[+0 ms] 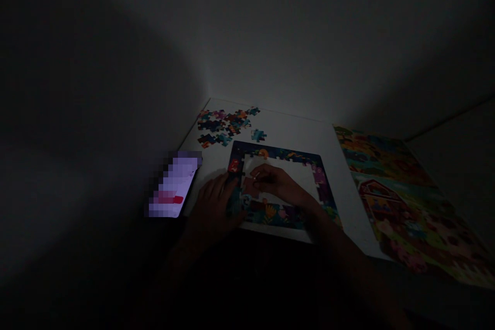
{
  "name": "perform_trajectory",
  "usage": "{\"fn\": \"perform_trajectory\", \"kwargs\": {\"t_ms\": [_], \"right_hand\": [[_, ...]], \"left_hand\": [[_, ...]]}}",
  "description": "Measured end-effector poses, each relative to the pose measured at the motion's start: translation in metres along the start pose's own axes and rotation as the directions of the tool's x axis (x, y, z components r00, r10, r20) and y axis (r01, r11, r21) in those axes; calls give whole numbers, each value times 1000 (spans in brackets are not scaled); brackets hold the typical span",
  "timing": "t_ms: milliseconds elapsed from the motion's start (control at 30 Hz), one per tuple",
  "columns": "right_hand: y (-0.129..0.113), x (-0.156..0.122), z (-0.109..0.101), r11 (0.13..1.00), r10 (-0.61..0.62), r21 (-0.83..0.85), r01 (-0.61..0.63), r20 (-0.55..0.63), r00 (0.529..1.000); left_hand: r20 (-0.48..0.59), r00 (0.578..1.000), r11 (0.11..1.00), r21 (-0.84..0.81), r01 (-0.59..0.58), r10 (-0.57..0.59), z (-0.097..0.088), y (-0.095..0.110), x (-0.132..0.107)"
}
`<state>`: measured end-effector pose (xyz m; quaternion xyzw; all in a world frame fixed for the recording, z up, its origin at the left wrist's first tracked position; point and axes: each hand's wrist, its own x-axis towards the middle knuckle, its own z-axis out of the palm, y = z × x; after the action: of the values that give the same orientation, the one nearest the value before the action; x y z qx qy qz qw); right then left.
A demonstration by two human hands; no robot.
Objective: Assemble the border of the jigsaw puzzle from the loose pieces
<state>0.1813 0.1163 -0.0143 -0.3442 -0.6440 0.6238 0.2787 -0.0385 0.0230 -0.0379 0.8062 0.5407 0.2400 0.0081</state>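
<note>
Reaching over white counter [297,136]: right hand [276,183], grip closed on small reddish jigsaw piece [249,186], inside dark blue jigsaw border [276,155]. Left hand [212,209] over border's left edge, grip state too dim to tell. Multicoloured loose jigsaw pieces [222,126] beyond; red-barn farm picture sheet [406,201] right; glowing pixelated phone [174,185] left.

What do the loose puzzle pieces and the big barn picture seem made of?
The loose multicoloured jigsaw pieces look like printed cardboard: thin, flat, with die-cut interlocking edges. The large flat barn picture looks like printed card or paper, lying very thin. Dim light hides whether either finish is matte or glossy.
</note>
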Motion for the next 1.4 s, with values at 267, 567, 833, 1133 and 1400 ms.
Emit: {"fn": "perform_trajectory", "kwargs": {"t_ms": [267,567,833,1133,1400], "right_hand": [[5,-1,-2,999,-1,-51,3,31,1000],[4,-2,1,985,-62,-156,71,60,996],[7,-1,1,980,-103,-168,109,49,994],[6,-1,3,974,-115,-189,122,48,992],[-3,-2,7,976,-89,-193,100,61,994]], "left_hand": [[12,997,994,78,-73,72,4,-2,1],[16,999,995,83,-48,46,3,1,0],[7,998,996,60,-65,64,5,-1,0],[-8,997,996,46,-73,74,4,0,0],[-48,995,996,11,-88,89,3,1,1]]}}
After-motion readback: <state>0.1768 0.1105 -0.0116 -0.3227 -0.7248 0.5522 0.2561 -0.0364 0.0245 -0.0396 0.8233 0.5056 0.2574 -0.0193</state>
